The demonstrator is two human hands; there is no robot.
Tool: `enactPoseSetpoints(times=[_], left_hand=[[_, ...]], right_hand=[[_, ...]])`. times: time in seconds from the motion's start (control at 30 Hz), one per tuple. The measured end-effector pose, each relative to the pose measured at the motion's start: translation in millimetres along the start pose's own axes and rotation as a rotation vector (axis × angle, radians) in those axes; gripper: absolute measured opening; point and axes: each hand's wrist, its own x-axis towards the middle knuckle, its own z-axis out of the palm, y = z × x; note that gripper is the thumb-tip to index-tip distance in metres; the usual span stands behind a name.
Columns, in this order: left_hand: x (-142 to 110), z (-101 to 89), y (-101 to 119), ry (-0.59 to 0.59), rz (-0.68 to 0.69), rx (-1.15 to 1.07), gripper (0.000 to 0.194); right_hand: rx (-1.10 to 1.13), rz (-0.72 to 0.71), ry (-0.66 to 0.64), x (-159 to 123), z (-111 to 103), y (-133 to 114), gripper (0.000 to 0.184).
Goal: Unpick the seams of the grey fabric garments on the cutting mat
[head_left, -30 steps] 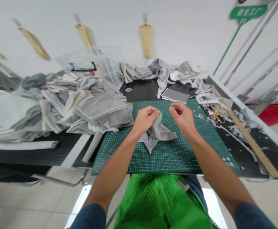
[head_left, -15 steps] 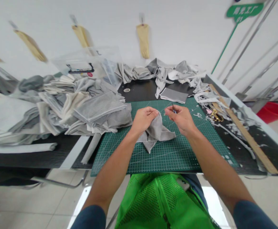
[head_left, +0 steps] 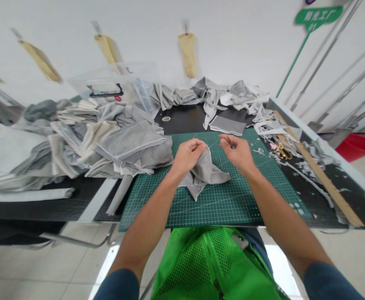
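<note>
My left hand (head_left: 188, 157) pinches the top edge of a grey cloth (head_left: 204, 166), raising it from the green cutting mat (head_left: 226, 204). The cloth's lower corners spread over the mat. To the right, my right hand (head_left: 237, 153) is closed, thumb against forefinger. A thin pale thread (head_left: 213, 143) runs from the cloth's edge to these fingertips. Something small and dark shows within the right hand's curled fingers; its kind is hidden.
Piled grey cloths (head_left: 132, 141) cover the left side, before a clear plastic box (head_left: 107, 83). A folded grey cloth (head_left: 227, 125) lies behind the mat. Gold-handled scissors (head_left: 283, 152), fabric scraps and a wooden strip (head_left: 326, 183) lie right.
My right hand has shifted slightly up and away from the cloth, and a thread now shows stretched between them. My left hand keeps its pinch on the cloth in nearly the same place.
</note>
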Motion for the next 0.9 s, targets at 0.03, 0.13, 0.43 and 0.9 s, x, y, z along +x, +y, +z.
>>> enactPoseSetpoints(times=[0.03,0.13,0.43,0.9], left_hand=[[0,-0.2,0,-0.001,0.009,0.006,0.020],[1,-1.1,0,0.023,0.029,0.003,0.023],[4,-23.8,0,-0.129,-0.044,0.029,0.042],[8,-27.6,-14,-0.354,-0.090,0.165,0.029]], right_hand=[[0.058,0.029,-0.105,-4,4,-5,0.041],[0.128,0.072,-0.472,-11,10,-15,0.047],[0.491,0.271,-0.201,-1,-4,-10,0.043],[0.575,0.362,-0.045,4,-10,-10,0.052]])
